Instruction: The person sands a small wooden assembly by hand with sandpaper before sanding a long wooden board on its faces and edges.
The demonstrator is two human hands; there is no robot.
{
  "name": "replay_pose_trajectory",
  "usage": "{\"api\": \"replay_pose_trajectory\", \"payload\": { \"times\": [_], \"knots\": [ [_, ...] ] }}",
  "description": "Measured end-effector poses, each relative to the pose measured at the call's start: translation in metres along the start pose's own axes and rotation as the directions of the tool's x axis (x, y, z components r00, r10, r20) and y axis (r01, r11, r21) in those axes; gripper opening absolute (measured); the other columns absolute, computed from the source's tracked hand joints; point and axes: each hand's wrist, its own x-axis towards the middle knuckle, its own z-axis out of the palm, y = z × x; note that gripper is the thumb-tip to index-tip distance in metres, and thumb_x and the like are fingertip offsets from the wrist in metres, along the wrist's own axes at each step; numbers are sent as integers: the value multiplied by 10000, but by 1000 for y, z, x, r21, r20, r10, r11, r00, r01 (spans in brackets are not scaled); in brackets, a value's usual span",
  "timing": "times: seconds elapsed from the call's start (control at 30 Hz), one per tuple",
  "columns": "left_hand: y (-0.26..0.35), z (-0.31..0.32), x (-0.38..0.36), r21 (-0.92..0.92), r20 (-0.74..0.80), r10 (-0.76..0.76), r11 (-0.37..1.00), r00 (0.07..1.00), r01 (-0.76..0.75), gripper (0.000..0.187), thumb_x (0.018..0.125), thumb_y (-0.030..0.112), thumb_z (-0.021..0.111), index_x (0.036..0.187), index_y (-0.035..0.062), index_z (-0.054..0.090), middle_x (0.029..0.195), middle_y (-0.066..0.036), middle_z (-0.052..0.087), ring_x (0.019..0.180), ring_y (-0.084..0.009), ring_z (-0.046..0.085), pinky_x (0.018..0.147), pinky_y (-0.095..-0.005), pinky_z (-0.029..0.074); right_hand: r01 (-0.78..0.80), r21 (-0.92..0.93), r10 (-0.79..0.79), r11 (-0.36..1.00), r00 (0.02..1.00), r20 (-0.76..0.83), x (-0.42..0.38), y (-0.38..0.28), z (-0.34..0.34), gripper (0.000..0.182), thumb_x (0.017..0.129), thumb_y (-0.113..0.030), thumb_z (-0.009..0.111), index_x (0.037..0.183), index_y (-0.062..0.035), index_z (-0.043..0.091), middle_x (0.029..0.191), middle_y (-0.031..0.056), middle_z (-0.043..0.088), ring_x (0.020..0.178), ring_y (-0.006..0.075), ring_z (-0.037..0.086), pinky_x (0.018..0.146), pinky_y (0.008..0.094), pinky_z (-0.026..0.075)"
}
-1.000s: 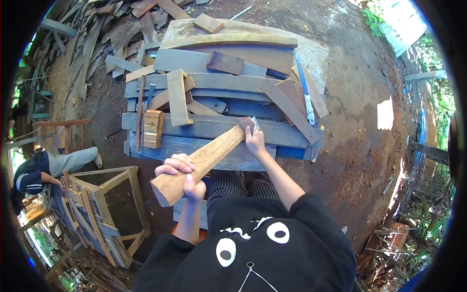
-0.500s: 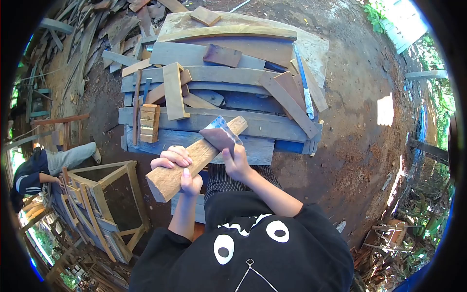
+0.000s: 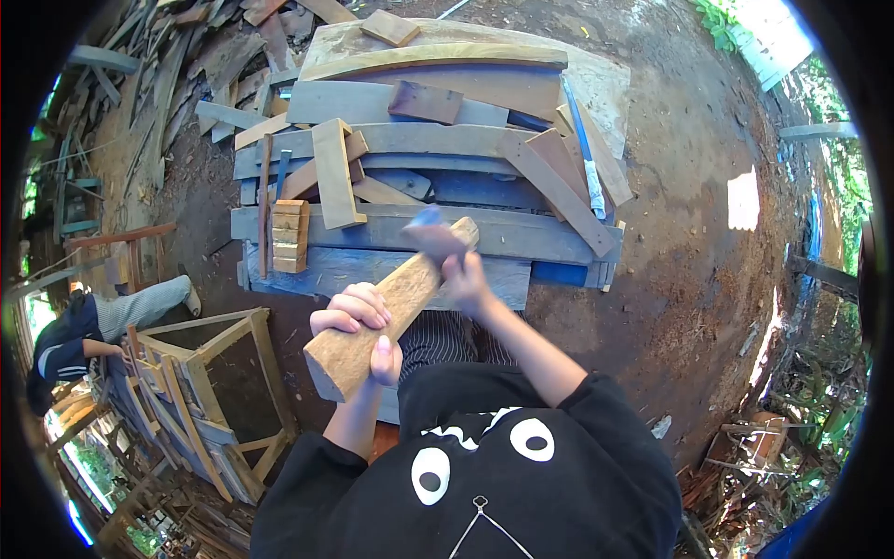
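My left hand (image 3: 358, 312) is wrapped round the lower part of a tapering light wooden block (image 3: 410, 291), thumb on the near side. The block slants up and away to the right, its thick end toward me, held above the bench's front edge. My right hand (image 3: 468, 282), smeared by motion, grips a folded piece of sandpaper (image 3: 438, 240) with a brown face and a blue-printed back. The sandpaper lies across the block near its far end. How the right fingers bend round the sheet is blurred.
A plank bench (image 3: 372, 270) in front carries loose boards, a small stack of wooden blocks (image 3: 291, 238), a dark block (image 3: 426, 102) and a long blue strip (image 3: 582, 149). At left, another person (image 3: 70, 340) bends by a wooden frame (image 3: 265, 373). Scrap wood (image 3: 177, 84) lies behind.
The block and both hands have shifted slightly right. The block's thick end has dropped a little toward me. The sandpaper has moved toward the block's far end and is now blurred.
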Motion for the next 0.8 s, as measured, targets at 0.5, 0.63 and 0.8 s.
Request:
{"api": "replay_pose_trajectory", "payload": {
  "times": [0.5,0.63,0.8],
  "knots": [
    [7,-1,4,-19,236,-50,998,970,56,318,642,113,561,843,101,315,689,-55,440,602,-162,455,658,-328,386,-343,-297,334,891,939,-84,23,81,-58,432,936,-338,309,1194,-12,427,1118,167,523,1065,244,478,901,345,351],
    [10,6,7,-44,276,-69,995,959,85,330,635,64,595,852,84,348,706,-70,476,638,-190,498,661,-356,426,-321,-195,314,927,947,-70,23,37,-31,432,936,-340,303,1176,-9,443,1116,153,526,1056,251,483,866,357,365],
    [14,4,10,16,407,-66,998,911,65,306,624,69,587,835,84,366,702,-85,513,638,-213,541,689,-389,462,138,-116,-125,984,986,113,11,-20,-18,454,951,-318,246,1166,10,475,1157,158,512,1129,273,429,985,338,272]
  ]
}}
